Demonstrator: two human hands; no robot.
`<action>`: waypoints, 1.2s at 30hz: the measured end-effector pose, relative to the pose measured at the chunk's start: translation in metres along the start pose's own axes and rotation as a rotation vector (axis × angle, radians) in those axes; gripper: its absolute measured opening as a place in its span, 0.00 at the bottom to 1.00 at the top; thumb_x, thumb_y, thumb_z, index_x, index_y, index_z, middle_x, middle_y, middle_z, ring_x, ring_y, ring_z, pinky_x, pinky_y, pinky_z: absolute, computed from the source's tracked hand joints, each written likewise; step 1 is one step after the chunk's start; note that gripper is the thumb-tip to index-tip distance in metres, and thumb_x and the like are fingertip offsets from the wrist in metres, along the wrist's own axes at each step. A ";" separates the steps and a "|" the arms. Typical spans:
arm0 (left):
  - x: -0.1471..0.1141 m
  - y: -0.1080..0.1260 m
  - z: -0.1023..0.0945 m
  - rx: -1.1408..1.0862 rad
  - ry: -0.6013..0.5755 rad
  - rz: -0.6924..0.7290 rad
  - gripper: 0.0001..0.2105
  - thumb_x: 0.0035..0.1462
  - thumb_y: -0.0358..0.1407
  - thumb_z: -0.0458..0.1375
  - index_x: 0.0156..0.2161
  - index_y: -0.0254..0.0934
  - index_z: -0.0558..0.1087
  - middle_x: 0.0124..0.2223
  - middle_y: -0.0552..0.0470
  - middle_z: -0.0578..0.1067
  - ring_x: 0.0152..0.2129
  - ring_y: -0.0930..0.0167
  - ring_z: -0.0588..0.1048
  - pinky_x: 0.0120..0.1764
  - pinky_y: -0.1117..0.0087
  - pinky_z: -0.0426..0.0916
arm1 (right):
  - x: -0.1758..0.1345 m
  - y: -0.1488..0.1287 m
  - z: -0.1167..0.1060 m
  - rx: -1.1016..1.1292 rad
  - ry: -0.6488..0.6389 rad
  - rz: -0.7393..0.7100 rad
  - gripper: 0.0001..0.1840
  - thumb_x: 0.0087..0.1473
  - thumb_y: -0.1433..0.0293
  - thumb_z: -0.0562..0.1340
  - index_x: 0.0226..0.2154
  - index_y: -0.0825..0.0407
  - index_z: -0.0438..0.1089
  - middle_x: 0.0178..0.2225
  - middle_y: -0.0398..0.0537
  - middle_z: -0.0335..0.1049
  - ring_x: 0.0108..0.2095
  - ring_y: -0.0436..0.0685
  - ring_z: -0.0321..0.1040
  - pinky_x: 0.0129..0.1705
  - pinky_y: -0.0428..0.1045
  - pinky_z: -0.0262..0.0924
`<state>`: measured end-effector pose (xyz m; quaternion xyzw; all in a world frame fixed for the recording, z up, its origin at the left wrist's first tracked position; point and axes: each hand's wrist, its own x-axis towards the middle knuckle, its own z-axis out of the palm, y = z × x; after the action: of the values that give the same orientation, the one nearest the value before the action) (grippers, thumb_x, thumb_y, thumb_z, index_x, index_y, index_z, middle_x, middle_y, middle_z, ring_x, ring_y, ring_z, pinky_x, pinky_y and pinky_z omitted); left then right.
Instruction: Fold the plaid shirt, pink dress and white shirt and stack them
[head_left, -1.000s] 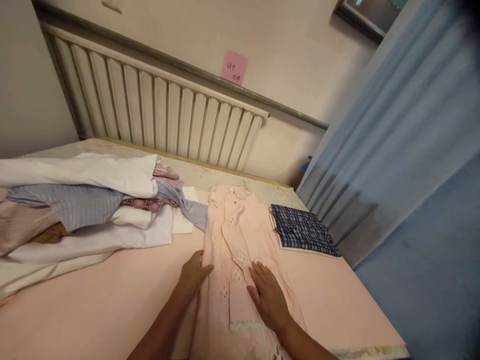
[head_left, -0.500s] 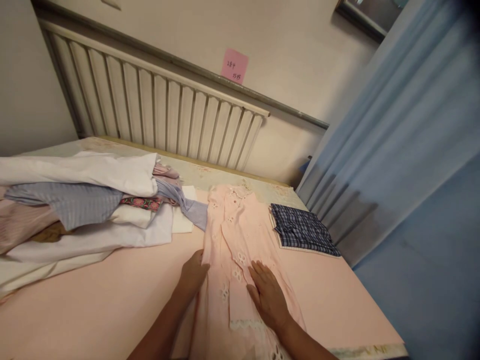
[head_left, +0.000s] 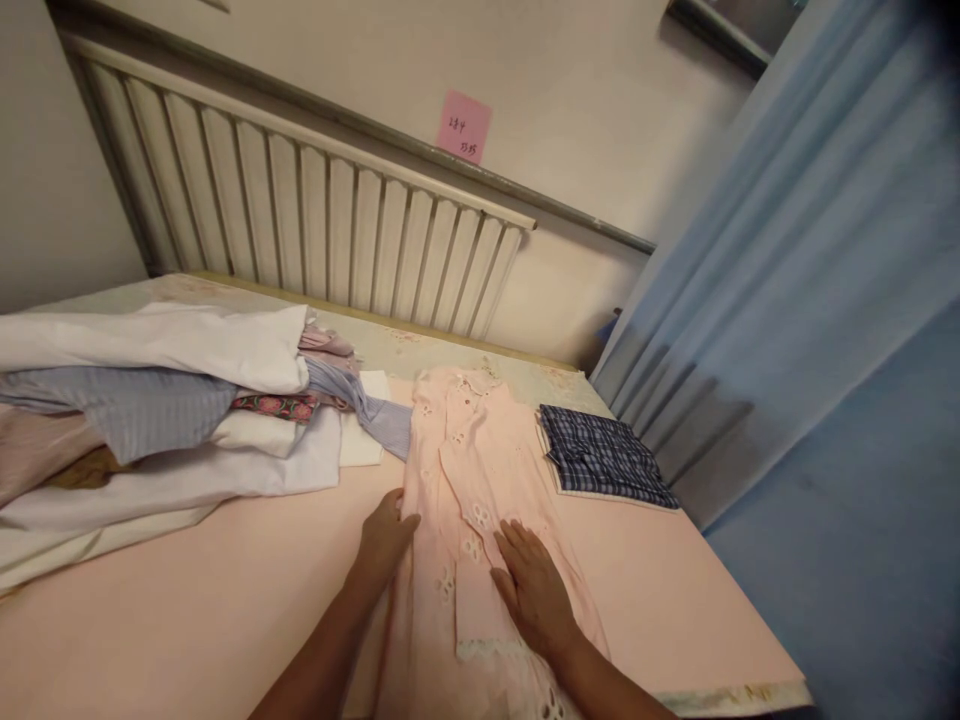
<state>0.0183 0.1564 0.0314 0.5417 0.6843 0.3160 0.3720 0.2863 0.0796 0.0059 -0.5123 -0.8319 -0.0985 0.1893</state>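
A pale pink blouse point(head_left: 427, 540) with cut-out eyelet embroidery lies lengthwise in front of me, its collar at the far end and its sides folded inward. A sleeve with a scalloped white cuff lies down its middle. At the blouse's left edge, my left hand point(head_left: 384, 540) has the thumb on top of the cloth and the fingers closed at the fold, partly hidden. My right hand point(head_left: 536, 590) rests flat on the right part of the blouse, palm down and fingers stretched out beside the sleeve.
A heap of clothes point(head_left: 172, 420), white, blue-striped and pink, covers the left side. Right of the blouse lies a folded dark plaid garment point(head_left: 606, 458). The pink-covered table point(head_left: 660, 600) borders a radiator point(head_left: 315, 210) behind and a blue curtain point(head_left: 750, 300) at the right.
Both hands stay at nearly the same places on the blouse. The whole view has shifted slightly, with things sitting a little further left in the picture.
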 end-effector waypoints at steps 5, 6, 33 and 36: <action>0.001 0.002 0.001 -0.039 -0.022 0.014 0.23 0.51 0.29 0.54 0.54 0.33 0.67 0.46 0.47 0.78 0.40 0.68 0.76 0.43 0.72 0.66 | 0.000 0.000 0.000 -0.002 -0.007 -0.003 0.25 0.63 0.66 0.54 0.61 0.49 0.57 0.62 0.49 0.57 0.63 0.61 0.51 0.61 0.63 0.54; 0.001 0.003 0.001 -0.039 -0.018 0.010 0.22 0.51 0.30 0.54 0.54 0.33 0.67 0.46 0.47 0.78 0.41 0.68 0.76 0.44 0.72 0.66 | 0.000 0.000 -0.001 -0.005 -0.005 -0.005 0.25 0.63 0.66 0.54 0.61 0.49 0.57 0.62 0.49 0.57 0.63 0.61 0.51 0.61 0.63 0.54; 0.006 -0.009 0.006 -0.038 -0.064 0.046 0.22 0.51 0.29 0.54 0.54 0.35 0.65 0.48 0.47 0.77 0.43 0.68 0.75 0.47 0.71 0.65 | 0.001 -0.002 -0.006 0.009 -0.003 0.010 0.26 0.62 0.67 0.55 0.62 0.47 0.55 0.63 0.48 0.56 0.63 0.60 0.50 0.62 0.62 0.53; 0.006 -0.010 0.006 -0.051 -0.066 0.051 0.22 0.51 0.28 0.54 0.53 0.35 0.65 0.47 0.48 0.77 0.43 0.68 0.75 0.46 0.72 0.65 | 0.001 -0.002 -0.006 0.007 0.009 0.000 0.23 0.62 0.67 0.54 0.60 0.45 0.59 0.63 0.47 0.55 0.64 0.60 0.50 0.62 0.63 0.52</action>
<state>0.0175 0.1606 0.0190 0.5595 0.6493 0.3247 0.3999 0.2853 0.0770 0.0121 -0.5111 -0.8314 -0.0980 0.1949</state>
